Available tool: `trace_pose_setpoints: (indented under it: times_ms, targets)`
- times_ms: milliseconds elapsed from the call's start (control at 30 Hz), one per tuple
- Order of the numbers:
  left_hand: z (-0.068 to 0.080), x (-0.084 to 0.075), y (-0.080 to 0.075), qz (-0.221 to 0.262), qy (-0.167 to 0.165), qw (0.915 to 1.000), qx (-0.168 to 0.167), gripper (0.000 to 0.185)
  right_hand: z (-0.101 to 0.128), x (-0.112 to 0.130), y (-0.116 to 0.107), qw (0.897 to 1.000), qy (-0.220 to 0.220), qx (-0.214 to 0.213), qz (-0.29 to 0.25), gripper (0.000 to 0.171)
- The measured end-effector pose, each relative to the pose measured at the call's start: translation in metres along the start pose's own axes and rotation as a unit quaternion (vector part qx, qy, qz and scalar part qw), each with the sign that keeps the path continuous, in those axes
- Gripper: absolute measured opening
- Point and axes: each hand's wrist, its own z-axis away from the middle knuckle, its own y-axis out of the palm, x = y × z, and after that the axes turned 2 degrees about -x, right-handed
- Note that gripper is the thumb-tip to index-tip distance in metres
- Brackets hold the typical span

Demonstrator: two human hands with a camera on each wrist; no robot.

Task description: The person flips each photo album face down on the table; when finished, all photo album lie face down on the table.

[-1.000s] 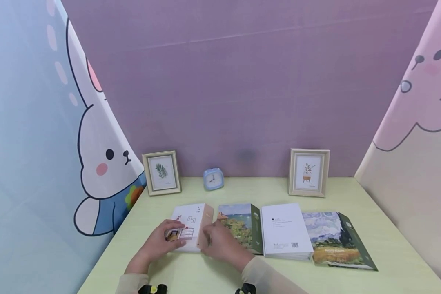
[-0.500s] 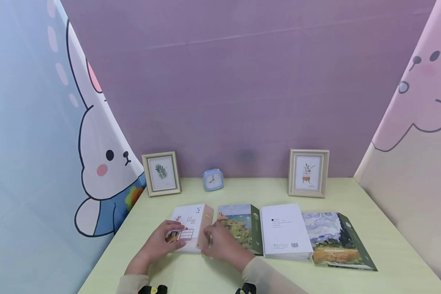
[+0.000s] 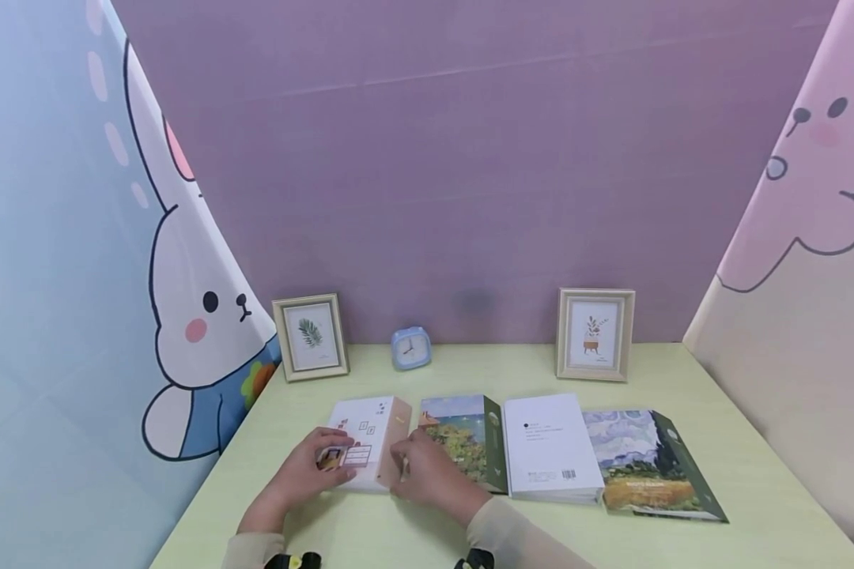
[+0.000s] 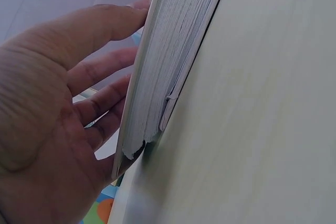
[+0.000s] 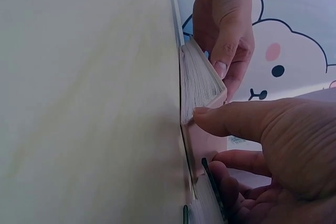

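A thick book with a white cover and a tan spine (image 3: 367, 437) lies flat on the pale green table (image 3: 413, 537), leftmost in a row of books. My left hand (image 3: 330, 458) rests on its cover with straight fingers (image 4: 100, 72), and its thumb (image 5: 223, 61) touches the near page edge (image 4: 168, 61). My right hand (image 3: 402, 462) is at the book's near right corner. The right thumb (image 5: 226, 119) presses on that corner, and the curled fingers (image 5: 231, 179) lie along the spine.
To the right lie a landscape-cover book (image 3: 462, 435), a white book (image 3: 549, 446) and a painted-field book (image 3: 644, 462), side by side. Two framed pictures (image 3: 310, 336) (image 3: 594, 332) and a small blue clock (image 3: 410, 348) stand at the back wall. Cartoon panels close both sides.
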Motion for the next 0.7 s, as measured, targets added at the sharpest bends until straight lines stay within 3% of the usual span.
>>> trace_pose_setpoints:
  times_ms: [300, 433, 633, 700]
  targets:
    - [-0.004, 0.001, 0.001, -0.002, 0.003, 1.0000, -0.003, 0.045, -0.001, -0.008, -0.005, 0.998, 0.004, 0.025, -0.057, 0.028]
    - [-0.008, 0.002, 0.005, 0.014, 0.003, 0.9997, -0.021, 0.041, 0.001, -0.012, -0.011, 0.995, 0.007, 0.039, -0.097, 0.025]
    - [-0.012, 0.001, 0.008, 0.012, -0.002, 0.9982, -0.060, 0.035, 0.007, -0.019, -0.025, 0.991, 0.000, 0.026, -0.129, 0.044]
    - [-0.012, -0.001, 0.007, 0.001, -0.005, 0.9976, -0.069, 0.035, 0.009, -0.021, -0.033, 0.990, 0.005, 0.020, -0.137, 0.043]
